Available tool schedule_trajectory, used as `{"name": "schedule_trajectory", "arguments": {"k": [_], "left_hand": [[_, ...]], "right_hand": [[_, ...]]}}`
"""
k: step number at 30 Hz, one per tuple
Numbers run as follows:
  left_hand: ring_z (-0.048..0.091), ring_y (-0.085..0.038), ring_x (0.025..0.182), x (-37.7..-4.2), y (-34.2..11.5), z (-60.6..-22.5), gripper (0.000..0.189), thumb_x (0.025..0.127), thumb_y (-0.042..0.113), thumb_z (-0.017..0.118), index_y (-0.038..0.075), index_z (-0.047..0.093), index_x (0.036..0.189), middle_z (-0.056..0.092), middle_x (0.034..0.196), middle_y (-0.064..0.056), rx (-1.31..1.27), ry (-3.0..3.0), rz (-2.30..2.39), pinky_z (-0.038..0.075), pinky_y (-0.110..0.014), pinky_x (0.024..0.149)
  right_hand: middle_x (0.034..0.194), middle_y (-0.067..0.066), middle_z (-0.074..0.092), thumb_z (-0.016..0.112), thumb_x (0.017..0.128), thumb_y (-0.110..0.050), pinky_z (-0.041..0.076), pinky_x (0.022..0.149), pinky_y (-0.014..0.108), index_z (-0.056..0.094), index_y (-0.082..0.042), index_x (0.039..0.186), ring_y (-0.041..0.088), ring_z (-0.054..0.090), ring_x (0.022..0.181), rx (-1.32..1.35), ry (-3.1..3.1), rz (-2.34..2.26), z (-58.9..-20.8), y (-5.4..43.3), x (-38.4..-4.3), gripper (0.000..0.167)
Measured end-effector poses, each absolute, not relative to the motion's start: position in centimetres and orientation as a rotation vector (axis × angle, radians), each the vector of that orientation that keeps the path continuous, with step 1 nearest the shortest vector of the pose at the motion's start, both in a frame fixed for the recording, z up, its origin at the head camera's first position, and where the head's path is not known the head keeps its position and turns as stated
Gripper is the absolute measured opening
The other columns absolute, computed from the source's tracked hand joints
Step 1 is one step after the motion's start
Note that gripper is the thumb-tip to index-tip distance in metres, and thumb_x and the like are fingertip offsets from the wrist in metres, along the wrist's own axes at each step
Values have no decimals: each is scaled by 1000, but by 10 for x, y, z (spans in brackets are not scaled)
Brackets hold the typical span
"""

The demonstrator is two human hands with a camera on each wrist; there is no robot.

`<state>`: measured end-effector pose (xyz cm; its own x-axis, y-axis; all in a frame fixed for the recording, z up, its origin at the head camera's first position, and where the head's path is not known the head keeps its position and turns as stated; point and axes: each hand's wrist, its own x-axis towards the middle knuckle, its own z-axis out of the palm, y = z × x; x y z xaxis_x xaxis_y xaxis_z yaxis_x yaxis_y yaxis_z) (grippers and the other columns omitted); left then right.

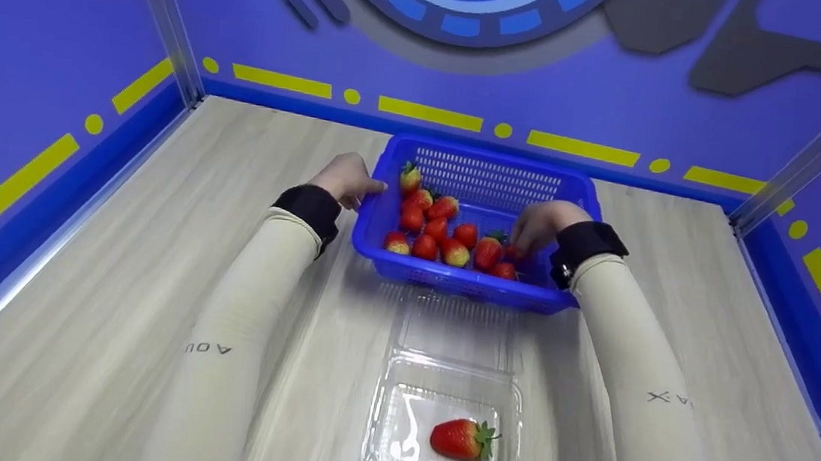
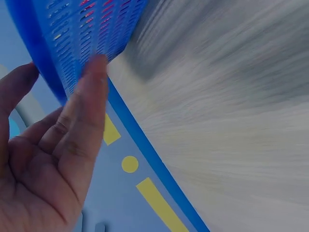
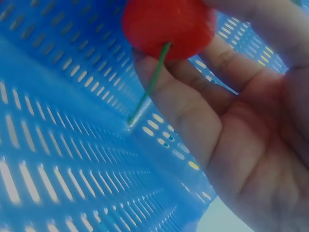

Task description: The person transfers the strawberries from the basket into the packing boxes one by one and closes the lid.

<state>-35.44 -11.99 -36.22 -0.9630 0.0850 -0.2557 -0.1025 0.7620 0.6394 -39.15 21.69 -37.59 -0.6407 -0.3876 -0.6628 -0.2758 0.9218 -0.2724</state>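
Observation:
A blue plastic basket (image 1: pixel 473 285) with slotted walls holds several strawberries (image 1: pixel 487 254), most of them towards its left and front. My left hand (image 1: pixel 346 179) grips the basket's left rim, thumb at the edge and fingers along the outer wall, as the left wrist view also shows. Inside the basket at the right, my right hand (image 1: pixel 545 225) reaches down among the fruit. Seen from the right wrist, it pinches a round red cherry (image 3: pixel 169 26) with a long thin green stem. The thumb and the top of the cherry run out of that view.
In front of the basket, a clear plastic clamshell box (image 1: pixel 377 438) lies opened on the wooden table (image 1: pixel 126 293), its lid (image 1: pixel 455 333) towards the basket. One strawberry (image 1: pixel 457 439) lies inside the box. Blue panels with yellow dashes (image 1: pixel 429 113) enclose the back and sides.

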Motion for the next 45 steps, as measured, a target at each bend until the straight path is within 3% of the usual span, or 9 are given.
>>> {"name": "schedule_trajectory", "arguments": {"k": [7,10,13,15,21,27,36,40,45], "left_hand": [[50,-15,63,-355,-118,-356,35,97,30,67,1,64,79,57,69,-4,66,2890,894,44,-26,58],[66,-28,86,-354,-117,-347,38,96,28,67,-9,72,105,73,97,-18,96,2946,878,56,-36,80],[65,-38,122,-351,-117,-336,51,96,27,67,-12,63,129,66,134,-26,109,2957,895,54,-46,107],[62,-39,129,-350,-117,-328,54,96,27,67,-11,61,134,63,140,-26,116,2953,925,51,-47,111],[72,-35,111,-343,-113,-303,53,96,28,70,-7,61,136,68,134,-24,170,2894,1085,58,-43,101],[73,-38,104,-333,-109,-291,48,95,27,71,-6,66,130,69,132,-24,271,2906,1103,58,-44,99],[72,-34,102,-304,-107,-286,50,95,28,72,-3,64,134,74,119,-23,315,2900,1086,59,-43,92],[72,-34,108,-292,-104,-285,49,94,27,73,-3,66,132,73,124,-23,360,2899,1108,59,-44,95],[71,-33,116,-272,-100,-285,47,94,26,74,-4,67,130,71,129,-22,424,2859,1146,59,-44,98]], "right_hand": [[80,-3,60,66,84,-8,44,68,22,68,-3,94,13,51,78,-427,2473,-289,-367,219,-387,12],[83,2,68,68,83,-8,47,72,27,72,2,98,17,56,81,-416,2590,-347,-360,219,-383,19],[93,12,74,71,83,-11,50,77,32,74,4,104,21,60,86,-406,2695,-419,-353,219,-381,26],[100,19,74,73,84,-12,50,77,31,73,6,107,23,61,87,-419,2748,-475,-349,219,-380,29],[98,22,73,74,84,-10,42,71,21,73,8,110,16,58,80,-517,2859,-641,-335,218,-373,32],[114,29,70,74,88,-11,43,77,23,69,8,121,30,61,94,-511,2895,-757,-315,212,-356,39],[121,30,69,73,90,-8,50,90,40,67,7,126,41,64,108,-601,2926,-876,-299,209,-324,39],[120,29,68,73,91,-7,49,98,52,67,7,126,42,61,112,-664,2938,-923,-294,213,-304,38],[123,28,66,75,91,-7,47,102,52,66,7,128,40,58,115,-714,2938,-959,-290,218,-275,40]]}}
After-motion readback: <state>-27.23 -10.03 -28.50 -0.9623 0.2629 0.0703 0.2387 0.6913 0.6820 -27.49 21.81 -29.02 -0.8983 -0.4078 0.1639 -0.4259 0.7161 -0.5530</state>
